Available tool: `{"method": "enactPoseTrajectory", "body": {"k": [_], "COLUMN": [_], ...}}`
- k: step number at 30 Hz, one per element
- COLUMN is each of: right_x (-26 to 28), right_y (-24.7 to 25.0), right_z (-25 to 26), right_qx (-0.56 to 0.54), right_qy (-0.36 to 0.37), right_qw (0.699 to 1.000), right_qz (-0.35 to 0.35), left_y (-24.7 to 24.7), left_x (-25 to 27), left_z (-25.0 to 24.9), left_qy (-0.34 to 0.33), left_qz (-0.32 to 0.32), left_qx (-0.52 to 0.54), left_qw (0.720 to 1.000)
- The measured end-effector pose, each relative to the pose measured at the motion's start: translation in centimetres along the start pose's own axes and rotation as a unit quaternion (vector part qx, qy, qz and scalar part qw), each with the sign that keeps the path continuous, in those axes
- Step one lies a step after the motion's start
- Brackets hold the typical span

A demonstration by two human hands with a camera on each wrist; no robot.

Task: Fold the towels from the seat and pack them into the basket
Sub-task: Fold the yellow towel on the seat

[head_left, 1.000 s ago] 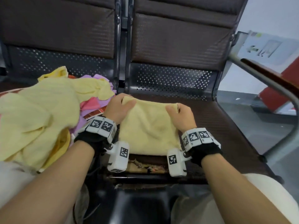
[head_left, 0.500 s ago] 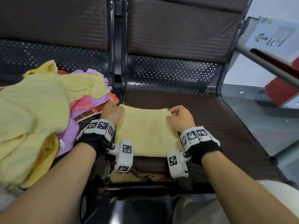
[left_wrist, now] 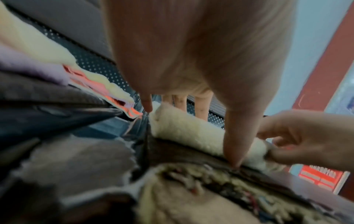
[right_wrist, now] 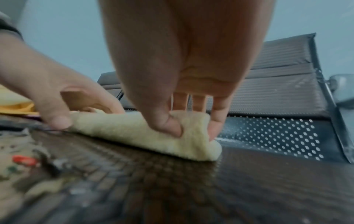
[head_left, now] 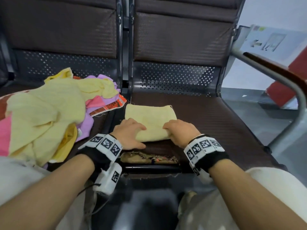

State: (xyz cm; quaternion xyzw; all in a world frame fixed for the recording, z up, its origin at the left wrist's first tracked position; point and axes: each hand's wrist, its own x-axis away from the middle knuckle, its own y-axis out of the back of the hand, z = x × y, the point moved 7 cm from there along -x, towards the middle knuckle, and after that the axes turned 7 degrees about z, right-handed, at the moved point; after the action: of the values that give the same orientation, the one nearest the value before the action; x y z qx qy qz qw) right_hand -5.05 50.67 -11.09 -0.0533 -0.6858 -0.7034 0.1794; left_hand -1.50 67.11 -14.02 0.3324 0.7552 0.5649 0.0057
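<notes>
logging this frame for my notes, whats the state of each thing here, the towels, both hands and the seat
folded yellow towel: folded flat on the right seat, near edge held by both hands
left hand: fingers on top of the towel's near left corner, thumb at its edge
right hand: pinches the towel's near right corner
towel pile: unfolded, heaped on the left seat
right seat: front edge torn, padding exposed
basket: not in view

The pale yellow towel (head_left: 149, 121) under my hands is soft, nubby matt terry cloth, the seat (head_left: 216, 123) beneath it a dark woven-textured padding torn to frayed stuffing at its front edge, backed by glossy perforated metal (head_left: 174, 78), beside a heap of fleecy cloths (head_left: 44, 117).
</notes>
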Motion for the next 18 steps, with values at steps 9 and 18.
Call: {"method": "enactPoseTrajectory", "body": {"k": [9, 18], "right_x": [2.4, 5.3], "right_y": [1.2, -1.2], "right_z": [-1.0, 0.1], "right_qx": [-0.107, -0.130], "right_qy": [0.007, 0.048], "right_qw": [0.994, 0.989], "right_qz": [-0.037, 0.051], "left_y": [0.9, 2.4], "left_x": [1.4, 3.6], "left_z": [-0.1, -0.7], "left_qy": [-0.051, -0.037], "left_qz": [-0.127, -0.016], "left_qx": [-0.040, 0.091], "left_qw": [0.990, 0.995]}}
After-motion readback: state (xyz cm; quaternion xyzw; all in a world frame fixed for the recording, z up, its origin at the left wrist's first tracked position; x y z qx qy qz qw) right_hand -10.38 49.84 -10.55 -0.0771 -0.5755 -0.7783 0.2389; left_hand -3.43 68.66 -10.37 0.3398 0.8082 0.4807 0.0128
